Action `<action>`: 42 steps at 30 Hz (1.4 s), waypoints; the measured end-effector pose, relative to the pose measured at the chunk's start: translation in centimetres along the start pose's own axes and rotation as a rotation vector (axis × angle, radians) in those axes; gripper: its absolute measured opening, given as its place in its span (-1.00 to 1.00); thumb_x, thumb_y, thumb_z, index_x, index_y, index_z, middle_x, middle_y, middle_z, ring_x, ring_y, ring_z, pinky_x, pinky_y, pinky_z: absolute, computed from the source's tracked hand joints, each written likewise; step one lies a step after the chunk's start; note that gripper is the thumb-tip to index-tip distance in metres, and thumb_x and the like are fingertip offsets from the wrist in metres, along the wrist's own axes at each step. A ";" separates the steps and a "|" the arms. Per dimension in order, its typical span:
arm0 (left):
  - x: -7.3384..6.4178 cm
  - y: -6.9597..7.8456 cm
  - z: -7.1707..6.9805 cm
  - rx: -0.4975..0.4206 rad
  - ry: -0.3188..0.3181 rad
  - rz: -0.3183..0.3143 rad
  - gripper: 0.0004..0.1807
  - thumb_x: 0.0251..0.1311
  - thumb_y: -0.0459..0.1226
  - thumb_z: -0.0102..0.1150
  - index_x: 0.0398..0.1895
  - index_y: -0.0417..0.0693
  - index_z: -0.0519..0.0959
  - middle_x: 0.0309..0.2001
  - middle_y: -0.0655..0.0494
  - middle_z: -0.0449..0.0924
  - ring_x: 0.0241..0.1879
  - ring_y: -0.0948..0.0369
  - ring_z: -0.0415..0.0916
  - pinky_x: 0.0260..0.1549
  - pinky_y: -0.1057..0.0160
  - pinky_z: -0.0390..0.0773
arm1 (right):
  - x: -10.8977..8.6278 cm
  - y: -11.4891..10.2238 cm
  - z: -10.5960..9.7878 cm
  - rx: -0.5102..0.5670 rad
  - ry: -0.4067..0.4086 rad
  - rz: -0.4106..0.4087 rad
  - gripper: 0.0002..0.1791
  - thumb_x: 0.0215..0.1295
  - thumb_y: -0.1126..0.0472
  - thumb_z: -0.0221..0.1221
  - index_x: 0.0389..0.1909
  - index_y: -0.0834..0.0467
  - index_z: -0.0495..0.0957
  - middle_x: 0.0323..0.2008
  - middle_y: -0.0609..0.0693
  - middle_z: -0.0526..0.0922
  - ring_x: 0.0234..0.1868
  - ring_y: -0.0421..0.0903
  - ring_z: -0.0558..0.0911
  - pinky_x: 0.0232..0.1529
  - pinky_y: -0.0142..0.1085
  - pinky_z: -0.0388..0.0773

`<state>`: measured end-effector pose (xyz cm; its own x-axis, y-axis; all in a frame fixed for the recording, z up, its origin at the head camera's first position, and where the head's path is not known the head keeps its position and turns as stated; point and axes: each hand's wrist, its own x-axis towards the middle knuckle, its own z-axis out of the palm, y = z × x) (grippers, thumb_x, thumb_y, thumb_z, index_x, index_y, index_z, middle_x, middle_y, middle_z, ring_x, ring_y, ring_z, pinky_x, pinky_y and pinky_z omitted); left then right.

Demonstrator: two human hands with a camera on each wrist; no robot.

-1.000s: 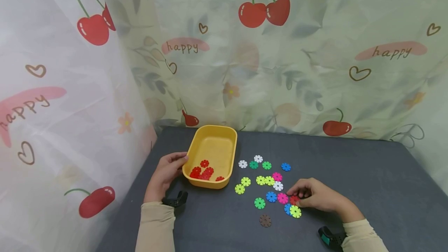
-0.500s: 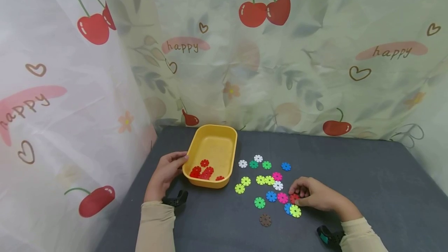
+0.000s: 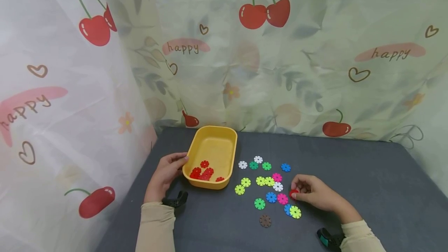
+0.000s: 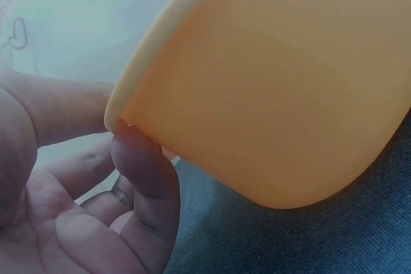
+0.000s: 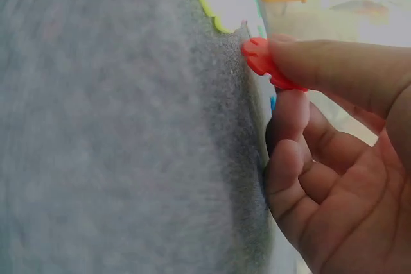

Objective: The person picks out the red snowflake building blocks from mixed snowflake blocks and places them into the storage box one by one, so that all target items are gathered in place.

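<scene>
A yellow plastic tray point(image 3: 210, 149) sits at the back left of the table, several red notched discs point(image 3: 206, 171) lying at its near end. My left hand point(image 3: 167, 174) grips the tray's left side; in the left wrist view, thumb and fingers point(image 4: 144, 155) meet at the rim. Between the thumb and fingertips of my right hand point(image 3: 315, 194) is a red notched disc point(image 5: 263, 56), pinched by its edge and tilted over the dark table. Near this hand lie a pink disc point(image 3: 282, 198) and a yellow disc point(image 3: 295, 212) overlapping a blue one point(image 3: 287, 209).
Loose notched discs lie between tray and right hand: white point(image 3: 243, 165), green point(image 3: 259, 203), yellow point(image 3: 239, 189), blue point(image 3: 286, 167) and brown point(image 3: 265, 221). A printed curtain point(image 3: 301, 73) hangs behind the dark table point(image 3: 367, 182) and along its left side.
My right hand has drawn the red disc away from the pink and yellow discs beside it and lifted it slightly. The left hand and the tray have stayed in place.
</scene>
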<state>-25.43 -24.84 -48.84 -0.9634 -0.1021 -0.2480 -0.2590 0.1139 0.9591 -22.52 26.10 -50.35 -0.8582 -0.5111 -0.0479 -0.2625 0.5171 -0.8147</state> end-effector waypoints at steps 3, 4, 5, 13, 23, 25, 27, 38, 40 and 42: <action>0.0 -0.1 0.0 0.000 0.001 -0.003 -0.50 0.48 -0.08 0.29 0.36 -0.12 0.58 0.33 -0.13 0.56 0.17 0.04 0.59 0.11 0.22 0.66 | 0.1 0.1 0.1 -0.010 0.035 -0.005 -0.84 0.41 0.16 0.39 -0.20 0.12 0.61 -0.34 0.02 0.62 -0.40 -0.17 0.57 -0.36 -0.33 0.56; 0.0 0.0 0.0 -0.001 0.000 -0.004 -0.50 0.49 -0.09 0.29 0.36 -0.12 0.58 0.32 -0.13 0.57 0.16 0.04 0.59 0.10 0.23 0.66 | 0.2 0.0 0.2 -0.012 0.046 -0.006 -0.85 0.41 0.17 0.40 -0.20 0.11 0.62 -0.34 0.02 0.62 -0.40 -0.17 0.57 -0.37 -0.33 0.56; 0.0 0.0 0.0 -0.001 0.002 -0.005 -0.50 0.49 -0.09 0.29 0.36 -0.12 0.58 0.32 -0.13 0.57 0.16 0.04 0.59 0.08 0.24 0.66 | 0.3 0.0 0.2 -0.013 0.057 -0.005 -0.85 0.41 0.17 0.40 -0.20 0.11 0.62 -0.34 0.02 0.62 -0.41 -0.17 0.57 -0.37 -0.33 0.56; -0.3 0.4 -0.1 0.000 0.012 -0.005 -0.48 0.49 -0.08 0.29 0.38 -0.15 0.57 0.34 -0.15 0.56 0.16 0.02 0.58 0.00 0.29 0.62 | 1.7 -1.5 0.6 0.046 0.178 -0.031 -0.85 0.38 0.20 0.42 -0.16 0.13 0.65 -0.30 0.05 0.68 -0.41 -0.04 0.65 -0.35 -0.31 0.62; -0.2 0.2 -0.2 0.004 0.020 -0.017 -0.51 0.49 -0.09 0.29 0.36 -0.13 0.59 0.31 -0.14 0.57 0.12 0.02 0.58 -0.02 0.29 0.62 | 4.6 -4.5 2.2 0.111 0.229 -0.133 -0.86 0.41 0.24 0.39 -0.14 0.14 0.63 -0.25 0.12 0.74 -0.39 0.20 0.70 -0.33 -0.22 0.69; -0.1 0.1 -0.2 0.006 0.021 -0.018 -0.51 0.49 -0.09 0.29 0.35 -0.13 0.59 0.29 -0.15 0.58 0.10 0.02 0.58 -0.03 0.29 0.63 | 5.2 -5.1 2.6 0.134 0.222 -0.138 -0.86 0.42 0.25 0.38 -0.13 0.16 0.62 -0.25 0.14 0.74 -0.38 0.27 0.70 -0.35 -0.17 0.70; -0.1 0.0 -0.2 0.005 0.022 -0.021 -0.52 0.48 -0.10 0.29 0.34 -0.13 0.60 0.28 -0.14 0.58 0.09 0.02 0.58 -0.03 0.28 0.64 | 5.9 -5.6 3.1 0.153 0.223 -0.137 -0.87 0.43 0.25 0.37 -0.12 0.16 0.62 -0.24 0.15 0.74 -0.37 0.26 0.71 -0.37 -0.16 0.68; -0.2 0.2 0.0 0.015 0.019 -0.013 -0.50 0.48 -0.07 0.30 0.35 -0.12 0.60 0.30 -0.14 0.58 0.11 0.02 0.57 -0.02 0.30 0.63 | 9.1 -8.4 5.5 0.246 0.232 -0.160 -0.86 0.44 0.26 0.35 -0.08 0.22 0.66 -0.18 0.23 0.72 -0.34 0.19 0.74 -0.32 -0.21 0.67; -0.2 0.3 0.1 0.009 0.017 -0.012 -0.50 0.48 -0.08 0.30 0.35 -0.13 0.60 0.30 -0.14 0.58 0.12 0.02 0.58 -0.02 0.30 0.63 | 9.5 -8.7 6.0 0.264 0.226 -0.155 -0.85 0.44 0.24 0.35 -0.07 0.20 0.66 -0.16 0.22 0.72 -0.30 0.22 0.74 -0.30 -0.20 0.67; -0.2 0.3 0.2 0.002 0.016 -0.012 -0.51 0.48 -0.09 0.30 0.35 -0.14 0.60 0.30 -0.15 0.58 0.12 0.02 0.58 -0.03 0.30 0.64 | 9.9 -9.1 6.4 0.287 0.218 -0.143 -0.84 0.45 0.23 0.35 -0.05 0.19 0.65 -0.13 0.21 0.71 -0.26 0.26 0.74 -0.26 -0.18 0.68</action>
<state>-25.36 -24.62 -48.51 -0.9589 -0.1190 -0.2577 -0.2711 0.1145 0.9557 -25.76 11.95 -47.07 -0.9037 -0.3899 0.1771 -0.2790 0.2224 -0.9342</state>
